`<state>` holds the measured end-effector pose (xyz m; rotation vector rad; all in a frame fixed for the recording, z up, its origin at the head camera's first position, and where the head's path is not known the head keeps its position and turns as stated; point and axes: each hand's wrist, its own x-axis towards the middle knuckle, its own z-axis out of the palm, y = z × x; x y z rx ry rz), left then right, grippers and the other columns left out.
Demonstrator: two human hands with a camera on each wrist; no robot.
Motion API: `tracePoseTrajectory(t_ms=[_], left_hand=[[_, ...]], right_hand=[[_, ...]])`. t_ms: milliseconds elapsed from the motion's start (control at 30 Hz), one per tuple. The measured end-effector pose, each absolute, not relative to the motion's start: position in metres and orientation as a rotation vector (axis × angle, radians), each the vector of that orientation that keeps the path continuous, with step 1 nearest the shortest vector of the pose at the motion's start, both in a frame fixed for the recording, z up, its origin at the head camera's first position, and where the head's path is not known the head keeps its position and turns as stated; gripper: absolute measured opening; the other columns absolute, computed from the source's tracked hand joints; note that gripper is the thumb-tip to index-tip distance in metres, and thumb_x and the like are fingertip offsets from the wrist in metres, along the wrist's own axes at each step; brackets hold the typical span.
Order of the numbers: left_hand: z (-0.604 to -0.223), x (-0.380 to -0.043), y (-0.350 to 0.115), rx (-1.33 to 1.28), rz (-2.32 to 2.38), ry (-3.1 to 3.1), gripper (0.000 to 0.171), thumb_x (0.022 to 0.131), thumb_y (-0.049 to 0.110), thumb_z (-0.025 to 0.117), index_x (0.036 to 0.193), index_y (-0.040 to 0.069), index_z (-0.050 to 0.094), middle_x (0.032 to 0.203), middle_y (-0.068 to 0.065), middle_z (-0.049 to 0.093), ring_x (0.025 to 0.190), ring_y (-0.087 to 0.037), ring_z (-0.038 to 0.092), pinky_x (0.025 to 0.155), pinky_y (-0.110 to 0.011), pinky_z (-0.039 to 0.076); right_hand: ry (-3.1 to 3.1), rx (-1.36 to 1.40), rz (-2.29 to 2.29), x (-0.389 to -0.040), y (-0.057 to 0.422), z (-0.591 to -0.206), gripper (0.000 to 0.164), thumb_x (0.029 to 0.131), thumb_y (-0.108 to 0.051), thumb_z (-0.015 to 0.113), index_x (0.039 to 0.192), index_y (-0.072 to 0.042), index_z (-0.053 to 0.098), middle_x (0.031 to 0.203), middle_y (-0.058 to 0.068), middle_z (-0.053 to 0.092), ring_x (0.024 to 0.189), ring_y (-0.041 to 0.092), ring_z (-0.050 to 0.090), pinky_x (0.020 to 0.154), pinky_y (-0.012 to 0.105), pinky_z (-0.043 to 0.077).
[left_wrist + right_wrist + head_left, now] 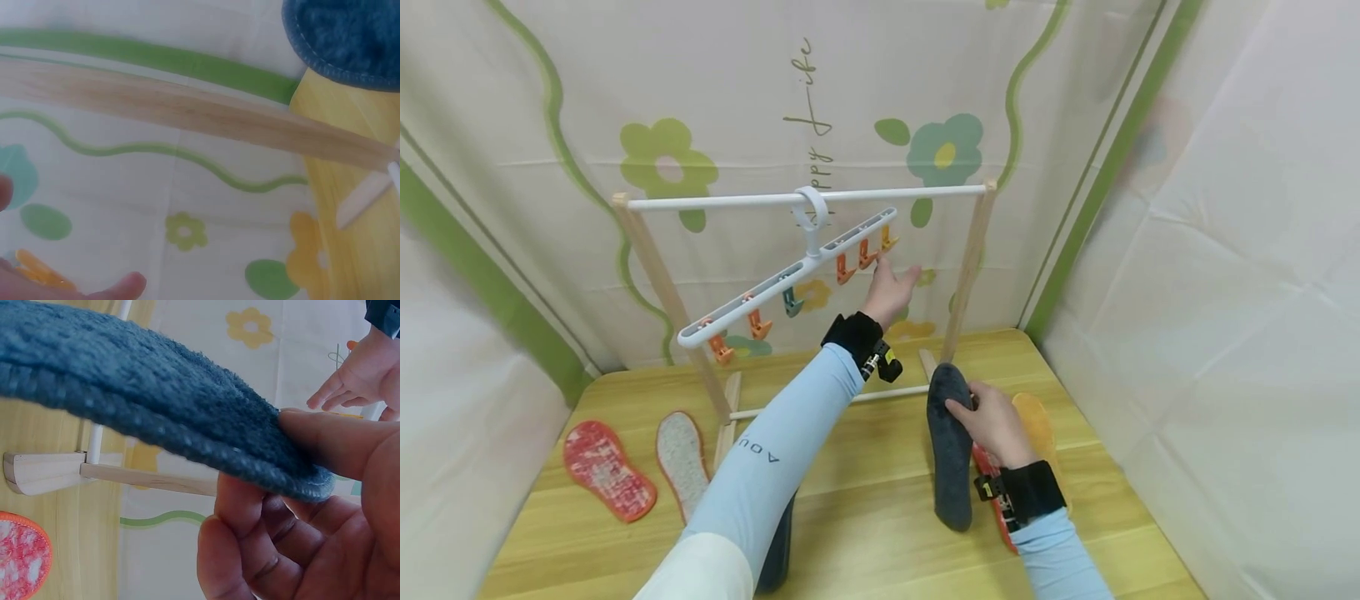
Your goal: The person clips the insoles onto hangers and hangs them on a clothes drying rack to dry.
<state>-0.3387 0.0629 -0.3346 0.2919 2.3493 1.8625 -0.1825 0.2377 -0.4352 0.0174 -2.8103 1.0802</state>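
My right hand [1000,423] pinches the upper end of a dark blue fuzzy insole [951,450] that hangs nearly upright. The right wrist view shows the thumb on one face of it and curled fingers beneath. My left hand [891,292] reaches up by the right end of a white clip hanger [752,300], its fingers spread beside a yellow clip [888,239] and an orange clip [867,253]. In the left wrist view, a yellow-orange clip [42,270] is partly behind that hand; I cannot tell whether they touch.
The hanger hooks over the white rod [715,202] of a wooden stand [970,275]. More clips [758,323] hang along it. On the wooden table [865,492] lie a red-white insole [608,471], a grey one [682,458], a yellow one [1034,421] and another dark one [777,546].
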Motion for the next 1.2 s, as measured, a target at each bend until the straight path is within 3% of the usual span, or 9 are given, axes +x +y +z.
tracePoseTrajectory(t_ms=[367, 633, 767, 933, 1100, 1200], left_hand=[[-0.335, -0.352, 0.074, 0.302, 1.964, 2.360, 0.089, 0.104, 0.043, 0.048, 0.156, 0.015, -0.019, 0.163, -0.009, -0.018, 0.150, -0.024, -0.007, 0.120, -0.042, 0.006], [-0.334, -0.364, 0.077, 0.323, 2.023, 2.309, 0.088, 0.104, 0.042, 0.049, 0.157, 0.021, -0.017, 0.166, -0.008, -0.003, 0.150, -0.027, 0.003, 0.119, -0.045, 0.014], [-0.334, -0.365, 0.078, 0.346, 2.007, 2.291, 0.087, 0.103, 0.050, 0.046, 0.157, 0.024, -0.017, 0.162, -0.009, 0.015, 0.148, -0.031, 0.017, 0.117, -0.049, 0.022], [-0.336, -0.362, 0.084, 0.449, 2.048, 2.266, 0.070, 0.105, 0.050, 0.038, 0.159, 0.022, 0.003, 0.148, -0.016, 0.033, 0.133, -0.032, 0.040, 0.109, -0.048, 0.035], [-0.339, -0.353, 0.090, 0.545, 2.083, 2.324, 0.051, 0.108, 0.041, 0.034, 0.148, 0.010, 0.031, 0.141, -0.015, 0.043, 0.125, -0.028, 0.046, 0.105, -0.043, 0.039], [-0.340, -0.345, 0.092, 0.564, 2.093, 2.347, 0.046, 0.108, 0.038, 0.035, 0.144, 0.010, 0.038, 0.139, -0.013, 0.046, 0.124, -0.026, 0.048, 0.103, -0.041, 0.041]], right_hand=[[-2.829, 0.020, 1.112, -0.183, 0.239, -0.439, 0.019, 0.094, -0.026, 0.070, 0.095, -0.007, 0.066, 0.067, 0.001, 0.056, 0.055, 0.015, 0.052, 0.052, 0.031, 0.044], [-2.834, -0.002, 1.130, -0.183, 0.240, -0.441, 0.018, 0.095, -0.026, 0.069, 0.096, -0.008, 0.066, 0.068, 0.001, 0.057, 0.055, 0.016, 0.052, 0.052, 0.031, 0.043], [-2.826, 0.002, 1.124, -0.183, 0.241, -0.443, 0.017, 0.095, -0.025, 0.070, 0.096, -0.008, 0.067, 0.068, 0.001, 0.057, 0.056, 0.015, 0.052, 0.052, 0.031, 0.043], [-2.821, 0.005, 1.115, -0.182, 0.241, -0.443, 0.019, 0.095, -0.025, 0.069, 0.097, -0.007, 0.066, 0.068, 0.001, 0.056, 0.056, 0.014, 0.051, 0.051, 0.029, 0.042], [-2.811, -0.002, 1.086, -0.180, 0.242, -0.438, 0.022, 0.096, -0.026, 0.068, 0.089, -0.007, 0.062, 0.063, 0.002, 0.051, 0.051, 0.015, 0.048, 0.049, 0.029, 0.039], [-2.800, 0.004, 1.087, -0.179, 0.244, -0.435, 0.023, 0.098, -0.027, 0.065, 0.087, -0.007, 0.059, 0.065, 0.002, 0.051, 0.052, 0.016, 0.048, 0.050, 0.030, 0.039]])
